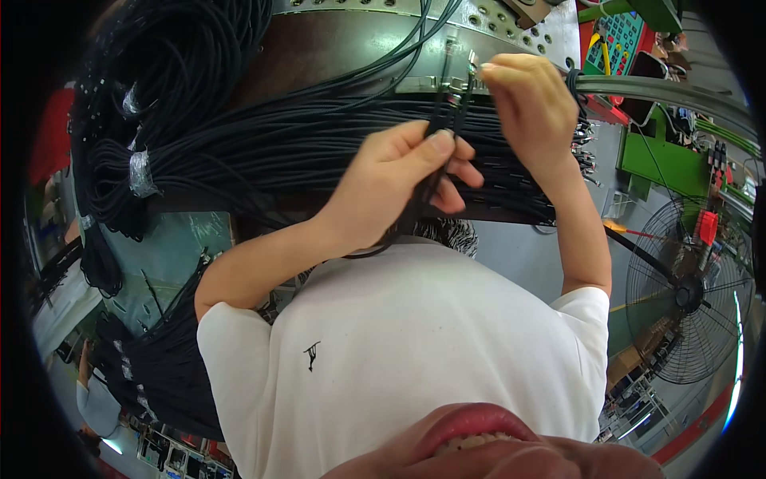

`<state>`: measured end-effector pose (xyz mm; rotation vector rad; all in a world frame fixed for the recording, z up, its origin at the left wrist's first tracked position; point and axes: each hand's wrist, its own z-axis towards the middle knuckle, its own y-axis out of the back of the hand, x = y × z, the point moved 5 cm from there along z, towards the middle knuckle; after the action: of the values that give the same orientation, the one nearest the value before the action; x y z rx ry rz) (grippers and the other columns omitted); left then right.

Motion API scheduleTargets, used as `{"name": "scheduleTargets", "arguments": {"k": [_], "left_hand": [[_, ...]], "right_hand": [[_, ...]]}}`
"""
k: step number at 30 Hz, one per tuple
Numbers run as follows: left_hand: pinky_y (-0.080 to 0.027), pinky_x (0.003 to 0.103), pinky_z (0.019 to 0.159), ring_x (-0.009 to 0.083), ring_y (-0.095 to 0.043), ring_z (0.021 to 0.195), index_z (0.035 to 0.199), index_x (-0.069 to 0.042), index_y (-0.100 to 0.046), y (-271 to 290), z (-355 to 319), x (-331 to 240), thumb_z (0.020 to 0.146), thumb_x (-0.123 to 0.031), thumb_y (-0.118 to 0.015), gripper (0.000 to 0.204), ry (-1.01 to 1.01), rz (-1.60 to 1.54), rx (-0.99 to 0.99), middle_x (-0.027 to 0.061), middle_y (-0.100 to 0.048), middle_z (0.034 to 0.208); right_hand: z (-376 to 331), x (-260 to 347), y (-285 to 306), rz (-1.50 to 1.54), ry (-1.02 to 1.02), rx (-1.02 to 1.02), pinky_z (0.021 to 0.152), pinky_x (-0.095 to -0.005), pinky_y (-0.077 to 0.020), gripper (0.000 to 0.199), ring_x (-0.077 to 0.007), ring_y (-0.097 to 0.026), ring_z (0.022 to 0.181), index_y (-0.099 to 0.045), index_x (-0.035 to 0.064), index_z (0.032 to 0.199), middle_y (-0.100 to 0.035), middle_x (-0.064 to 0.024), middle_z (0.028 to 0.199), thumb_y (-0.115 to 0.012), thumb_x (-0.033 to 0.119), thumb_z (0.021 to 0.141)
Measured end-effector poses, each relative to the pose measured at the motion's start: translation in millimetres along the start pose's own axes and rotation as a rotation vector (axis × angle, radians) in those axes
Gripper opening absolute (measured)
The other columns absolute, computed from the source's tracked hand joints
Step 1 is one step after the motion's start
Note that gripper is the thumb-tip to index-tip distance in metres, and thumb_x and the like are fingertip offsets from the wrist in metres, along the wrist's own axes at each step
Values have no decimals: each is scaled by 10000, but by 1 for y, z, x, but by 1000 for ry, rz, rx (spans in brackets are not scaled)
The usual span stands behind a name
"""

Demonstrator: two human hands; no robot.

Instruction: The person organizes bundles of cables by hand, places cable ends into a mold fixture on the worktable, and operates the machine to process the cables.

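My left hand is closed around a few black cables, the thumb pressing them against the fingers. Their ends stick up above the fist and carry small shiny metal connectors. Beside these ends is my right hand, raised, with its fingers curled and the fingertips drawn together close to one metal tip. Whether the fingertips grip that tip is not clear. Under both hands a thick bundle of black cables lies across the dark bench, its connector ends pointing right.
Coiled black cables tied with clear wrap are heaped at left. A perforated metal strip runs along the far side of the bench. At right stand a metal rail, a green machine part and a large fan.
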<state>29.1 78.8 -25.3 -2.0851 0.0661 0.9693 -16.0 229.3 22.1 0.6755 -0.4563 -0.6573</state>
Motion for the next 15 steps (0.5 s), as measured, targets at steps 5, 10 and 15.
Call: {"name": "scheduleTargets", "arguments": {"k": [5,10,15], "left_hand": [[-524,247,645,119,-627,655,1049,2,-586,5,4,-10,999,-265,-453,302,-176,125,-147,133,-665,885],[-513,240,616,118,-632,648,1037,9,-575,-1,6,-3,1002,-252,-441,296,-17,3,-60,135,-667,868],[-512,256,631,150,-629,687,1091,22,-559,11,-3,-15,1004,-300,-427,358,-265,219,-213,148,-670,878]], "right_hand": [[-2,2,-4,66,13,-11,681,-327,-509,232,-237,-624,753,-578,49,901,-637,-67,877,-692,-13,709],[-5,-5,-10,-86,-34,104,673,-333,-512,205,-245,-632,775,-593,40,914,-635,-74,856,-669,12,726],[-20,-23,-12,222,-325,219,692,-321,-519,164,-255,-640,796,-592,27,929,-654,-86,902,-641,-17,779]]}}
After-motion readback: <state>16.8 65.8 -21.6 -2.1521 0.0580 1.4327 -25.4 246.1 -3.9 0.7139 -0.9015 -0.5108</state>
